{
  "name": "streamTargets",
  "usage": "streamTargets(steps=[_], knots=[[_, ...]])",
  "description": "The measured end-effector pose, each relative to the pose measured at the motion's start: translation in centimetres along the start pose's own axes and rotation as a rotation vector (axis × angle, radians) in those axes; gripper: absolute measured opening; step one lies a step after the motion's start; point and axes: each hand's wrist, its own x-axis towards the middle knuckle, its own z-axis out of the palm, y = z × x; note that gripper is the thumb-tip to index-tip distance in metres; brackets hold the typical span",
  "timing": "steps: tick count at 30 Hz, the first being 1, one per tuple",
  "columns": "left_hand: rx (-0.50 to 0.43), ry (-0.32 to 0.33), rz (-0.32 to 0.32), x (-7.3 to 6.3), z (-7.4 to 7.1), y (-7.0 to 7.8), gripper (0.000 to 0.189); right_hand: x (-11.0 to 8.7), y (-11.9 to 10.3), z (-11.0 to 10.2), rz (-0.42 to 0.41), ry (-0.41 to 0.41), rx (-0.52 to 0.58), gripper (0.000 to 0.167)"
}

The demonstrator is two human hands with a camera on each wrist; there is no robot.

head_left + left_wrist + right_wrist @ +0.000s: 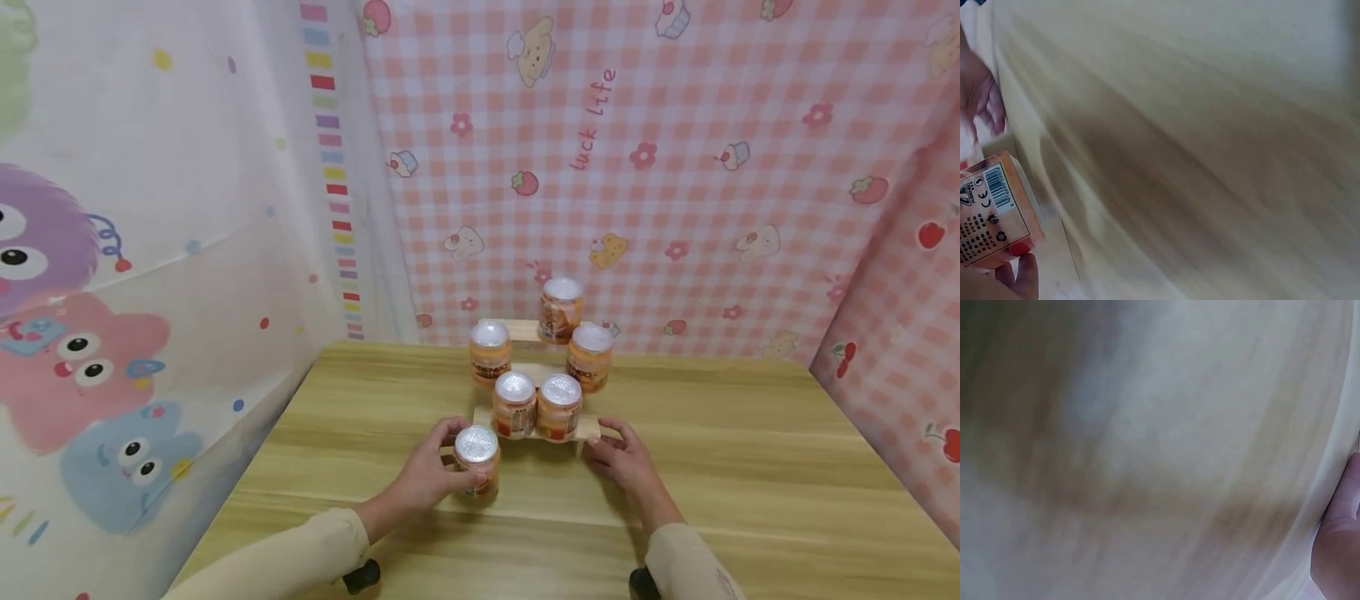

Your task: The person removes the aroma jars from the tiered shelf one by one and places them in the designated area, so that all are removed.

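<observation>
My left hand [429,477] grips a jar [477,468] with a silvery lid and an orange label, low over the table in front of a stepped wooden stand [517,331]. In the left wrist view, that jar [997,215] shows a barcode, and fingertips [1025,275] touch its edge. My right hand [627,463] holds the right end of the stand's lowest step, thumb nearer and fingers on the far side. Two similar jars stand side by side on that step, the left one [515,407] touching the right one [560,408]. Only part of the right hand [1338,550] shows in the right wrist view.
Higher on the stand are a left jar [491,354], a right jar [590,358] and a top jar [561,312]. The wood-grain table [750,467] meets a pink checked cloth [675,208] behind and a printed white cloth [225,275] at left.
</observation>
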Motion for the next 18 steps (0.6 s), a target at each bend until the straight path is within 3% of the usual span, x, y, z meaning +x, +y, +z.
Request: streamTargets(steps=[8,18], knots=[[0.002,-0.057,0.057,0.6,2.8,0.0,0.071,-0.3,0.0,-0.1,-0.002,0.01,-0.005,0.046],[0.026,-0.079,0.094,1.0,3.3,-1.4,0.076,-0.1,0.2,-0.1,-0.017,0.024,-0.03,0.045]])
